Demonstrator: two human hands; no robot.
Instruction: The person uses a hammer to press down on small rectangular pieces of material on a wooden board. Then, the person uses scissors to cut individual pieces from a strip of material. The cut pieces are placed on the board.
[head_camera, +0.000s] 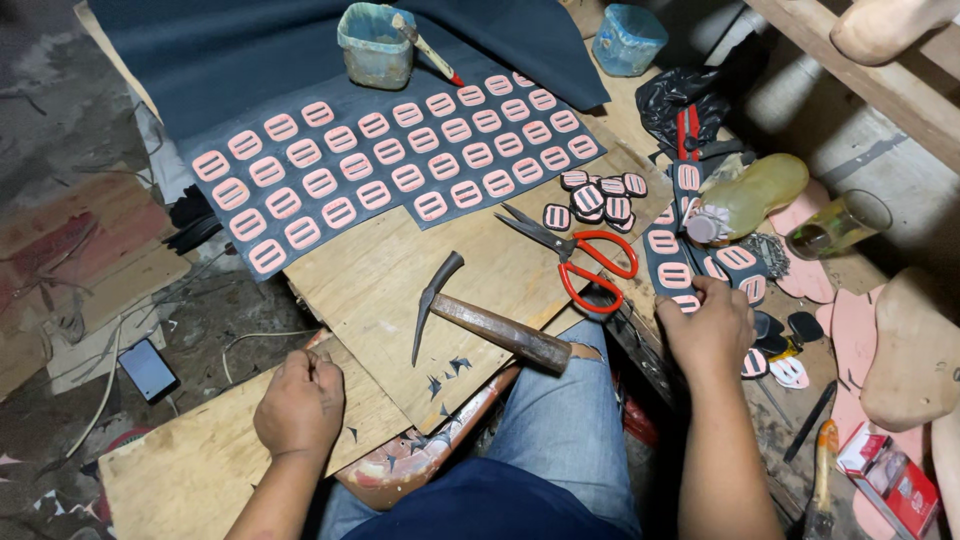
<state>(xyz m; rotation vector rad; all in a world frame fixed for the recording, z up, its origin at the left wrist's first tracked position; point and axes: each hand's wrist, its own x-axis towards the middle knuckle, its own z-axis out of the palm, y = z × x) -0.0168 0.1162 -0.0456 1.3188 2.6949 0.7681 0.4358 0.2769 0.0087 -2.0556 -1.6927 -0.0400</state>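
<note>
2 hands apart: right hand (706, 328) grips dark strip (672, 262) running away; left hand (298, 402) fisted.

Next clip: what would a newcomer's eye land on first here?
Rows of pink slotted pieces on a dark sheet fill the upper middle. Below lie red-handled scissors and a hammer on a plywood board. The right hand touches a strip of pink pieces; the left hand rests fisted.
</note>
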